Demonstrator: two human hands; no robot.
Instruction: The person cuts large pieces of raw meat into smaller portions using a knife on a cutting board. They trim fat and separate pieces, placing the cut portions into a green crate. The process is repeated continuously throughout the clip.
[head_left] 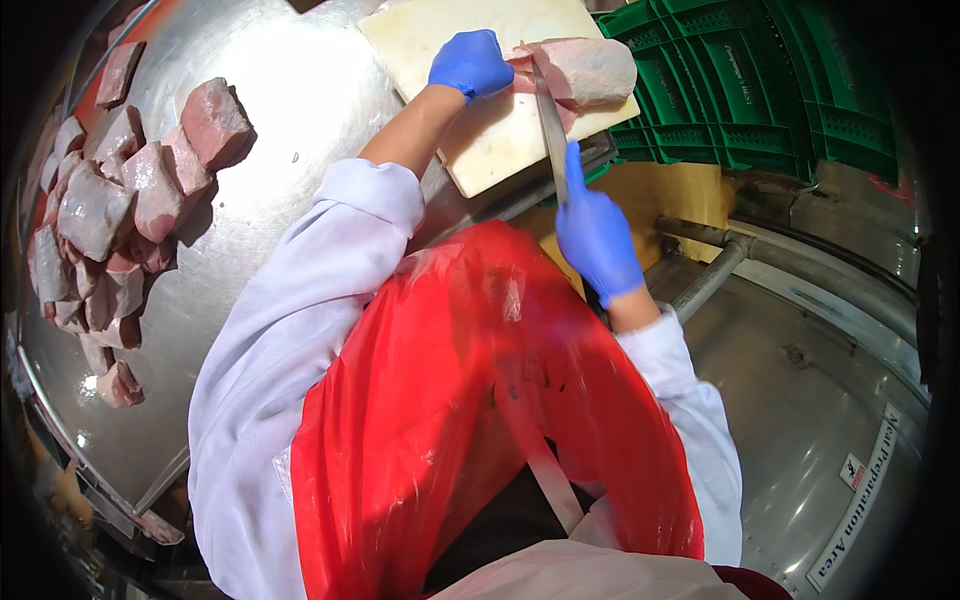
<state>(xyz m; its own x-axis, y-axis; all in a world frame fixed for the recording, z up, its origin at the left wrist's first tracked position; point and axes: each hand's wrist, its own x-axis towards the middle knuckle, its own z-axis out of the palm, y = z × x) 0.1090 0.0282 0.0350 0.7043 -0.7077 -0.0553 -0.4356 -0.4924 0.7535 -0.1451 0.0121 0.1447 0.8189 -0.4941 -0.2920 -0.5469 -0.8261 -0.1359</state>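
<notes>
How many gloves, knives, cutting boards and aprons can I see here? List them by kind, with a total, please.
Blue gloves, on the left hand and right hand: 2
Knife: 1
White cutting board: 1
Red apron: 1
Total: 5

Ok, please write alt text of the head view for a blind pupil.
A knife in a person's gloved right grip cuts into raw meat on a cutting board; the left grip holds its left end. More meat pieces lie piled at left.
</notes>
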